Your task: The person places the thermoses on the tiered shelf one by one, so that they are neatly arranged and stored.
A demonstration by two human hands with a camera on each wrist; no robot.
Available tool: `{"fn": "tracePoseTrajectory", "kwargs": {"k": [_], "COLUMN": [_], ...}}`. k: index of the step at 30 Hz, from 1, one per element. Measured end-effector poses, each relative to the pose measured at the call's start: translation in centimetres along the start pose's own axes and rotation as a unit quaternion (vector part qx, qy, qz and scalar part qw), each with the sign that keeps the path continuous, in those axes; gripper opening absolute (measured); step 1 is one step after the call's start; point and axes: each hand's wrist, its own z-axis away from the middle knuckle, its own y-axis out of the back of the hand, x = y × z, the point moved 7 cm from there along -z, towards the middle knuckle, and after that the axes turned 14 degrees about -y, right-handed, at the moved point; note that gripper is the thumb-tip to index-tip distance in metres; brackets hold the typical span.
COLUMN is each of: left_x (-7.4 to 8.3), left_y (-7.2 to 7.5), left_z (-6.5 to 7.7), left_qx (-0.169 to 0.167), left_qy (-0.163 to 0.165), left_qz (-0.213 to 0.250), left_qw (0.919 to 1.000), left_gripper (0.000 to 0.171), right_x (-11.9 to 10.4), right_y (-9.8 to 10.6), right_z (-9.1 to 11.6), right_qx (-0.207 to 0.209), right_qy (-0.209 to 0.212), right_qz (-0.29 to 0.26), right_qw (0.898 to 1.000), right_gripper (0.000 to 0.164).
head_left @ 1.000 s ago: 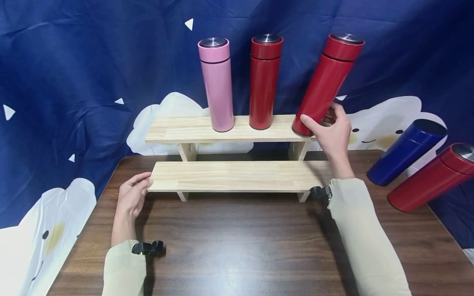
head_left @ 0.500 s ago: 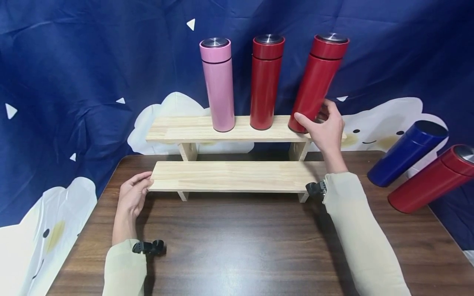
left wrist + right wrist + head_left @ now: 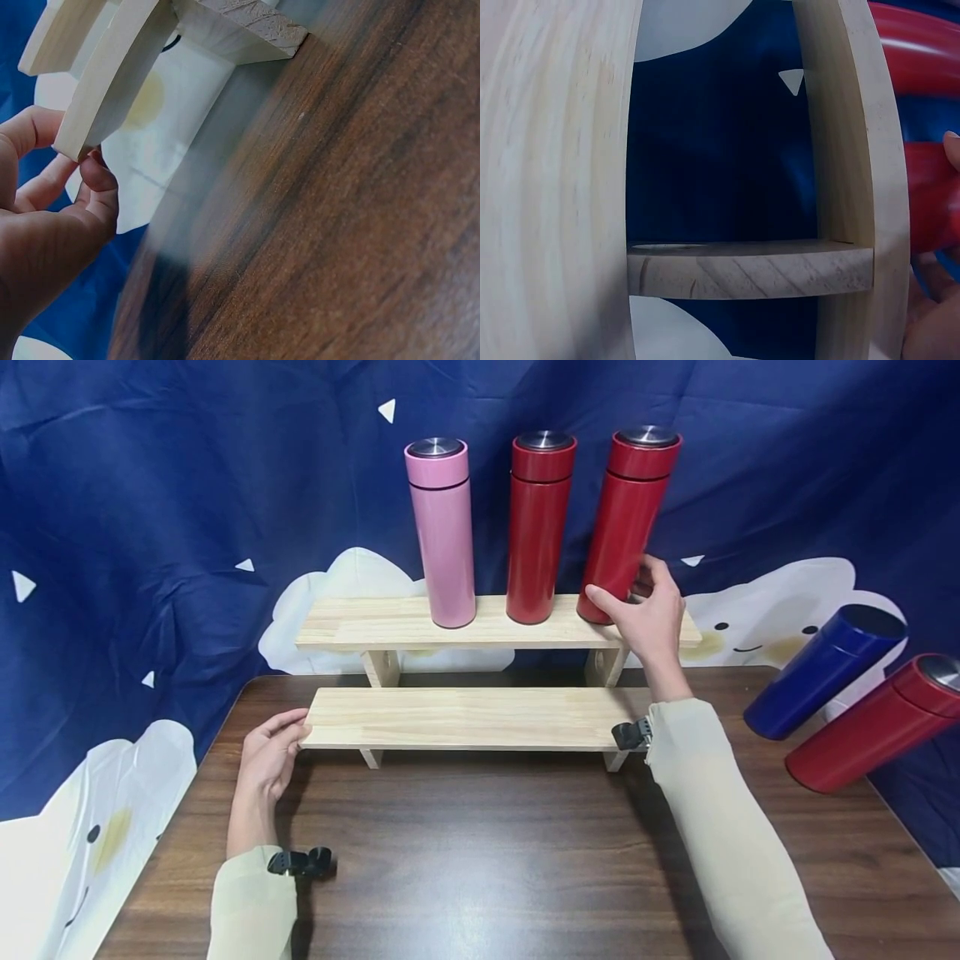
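My right hand (image 3: pixel 651 612) grips the lower part of a red thermos bottle (image 3: pixel 628 522) at the right of the upper shelf board (image 3: pixel 360 620), thumb in front and fingers round its far side. The bottle leans slightly right, its base at the board. A second red thermos (image 3: pixel 537 535) and a pink thermos (image 3: pixel 442 539) stand upright to its left. With thumb and fingers, my left hand (image 3: pixel 266 758) pinches the left end of the lower wooden shelf board (image 3: pixel 472 717). In the left wrist view, the thumb (image 3: pixel 99 178) sits at the board's end corner.
On the right side of the brown table (image 3: pixel 465 852) are a blue thermos (image 3: pixel 825 670) and another red thermos (image 3: pixel 873 722), side by side. A dark blue cloth (image 3: pixel 187 468) with white clouds hangs behind. Wooden legs (image 3: pixel 381 667) support the two-tier rack.
My right hand has shifted left along the upper board with the red thermos, which has come closer to upright and nearer the middle one. My left hand has stayed at the lower board's end.
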Motion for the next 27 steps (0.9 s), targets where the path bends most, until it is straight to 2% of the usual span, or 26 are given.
{"fn": "tracePoseTrajectory", "kwargs": {"k": [18,27], "left_x": [0.04,0.07], "left_y": [-0.10,-0.08], "left_z": [0.04,0.27], "left_qx": [0.004,0.007], "left_qy": [0.003,0.004], "left_qz": [0.004,0.005], "left_qw": [1.0000,1.0000], "left_gripper": [0.029,0.030], "right_x": [0.07,0.02], "right_y": [0.06,0.86], "right_z": [-0.01,0.21], "right_qx": [-0.005,-0.010], "right_qy": [0.004,0.007], "right_qz": [-0.005,-0.071], "right_qw": [1.000,0.997], "right_gripper": [0.075,0.070]}}
